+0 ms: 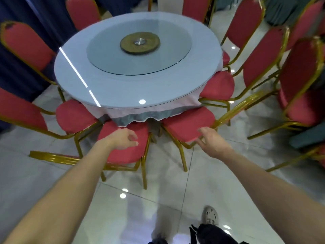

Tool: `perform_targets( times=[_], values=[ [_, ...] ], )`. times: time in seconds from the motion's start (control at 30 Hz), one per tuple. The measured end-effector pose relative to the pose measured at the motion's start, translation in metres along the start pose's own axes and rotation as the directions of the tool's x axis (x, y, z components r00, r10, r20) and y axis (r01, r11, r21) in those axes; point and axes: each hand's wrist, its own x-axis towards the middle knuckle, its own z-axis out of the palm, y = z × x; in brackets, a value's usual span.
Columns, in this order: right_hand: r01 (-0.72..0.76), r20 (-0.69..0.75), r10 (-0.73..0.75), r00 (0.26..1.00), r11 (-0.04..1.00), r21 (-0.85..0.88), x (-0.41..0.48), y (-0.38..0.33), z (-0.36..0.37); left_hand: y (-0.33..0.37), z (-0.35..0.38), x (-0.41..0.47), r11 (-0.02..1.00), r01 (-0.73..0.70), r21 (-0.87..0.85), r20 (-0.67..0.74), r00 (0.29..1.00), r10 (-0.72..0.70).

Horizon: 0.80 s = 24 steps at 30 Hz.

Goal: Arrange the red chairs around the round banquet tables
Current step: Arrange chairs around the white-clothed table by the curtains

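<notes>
From the head camera, your left hand (123, 139) hovers over the seat of the near-left red chair (126, 150), fingers loosely curled and holding nothing. Your right hand (212, 142) is at the front corner of the near-right red chair (188, 126), fingers relaxed and spread, gripping nothing. I cannot tell whether they touch the cushion.

Both seats sit at the near rim of the round banquet table (112, 88), just beside each other, with the tablecloth hem (137, 118) hanging onto or just over their inner edges. More red chairs ring the table on the left, the right and the far side.

Watch the cloth first. If you pull either chair outward while the hem lies on its cushion, I think it could drag the cloth and disturb the glass turntable (139, 51).

The two chairs' gold legs (182, 155) stand close together between the seats, so sliding one sideways may hook the other.

The glossy tiled floor (158, 199) looks slick, so a hard push could send a chair skidding into the table.
</notes>
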Motion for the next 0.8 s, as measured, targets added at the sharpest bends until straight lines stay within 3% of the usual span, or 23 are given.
perform_targets(
  times=[0.17,0.23,0.37,0.47,0.57,0.8],
  values=[
    [0.070,-0.255,-0.093,0.962,0.992,-0.101,0.017,0.127,-0.068,0.144,0.021,0.066,0.993,-0.112,0.025,0.065,0.992,0.110],
    [0.102,-0.273,-0.152,0.950,0.976,-0.190,0.033,0.176,-0.091,0.206,0.033,0.092,0.990,-0.137,-0.024,0.083,0.987,0.138],
    [0.111,-0.105,-0.136,0.985,0.971,-0.211,0.075,0.258,-0.122,0.319,0.065,0.135,0.985,-0.143,-0.095,-0.060,0.989,0.137],
    [0.191,0.003,-0.194,0.981,0.961,-0.200,0.100,0.296,-0.136,0.377,0.090,0.155,0.995,-0.098,-0.006,-0.139,0.986,0.096],
    [0.267,0.086,-0.257,0.963,0.953,-0.146,0.130,0.308,-0.149,0.400,0.097,0.165,0.994,0.006,0.106,-0.229,0.973,0.018],
    [0.333,0.129,-0.317,0.940,0.932,-0.142,0.141,0.318,-0.154,0.414,0.093,0.158,0.985,0.024,0.172,-0.199,0.980,0.011]
  ],
)
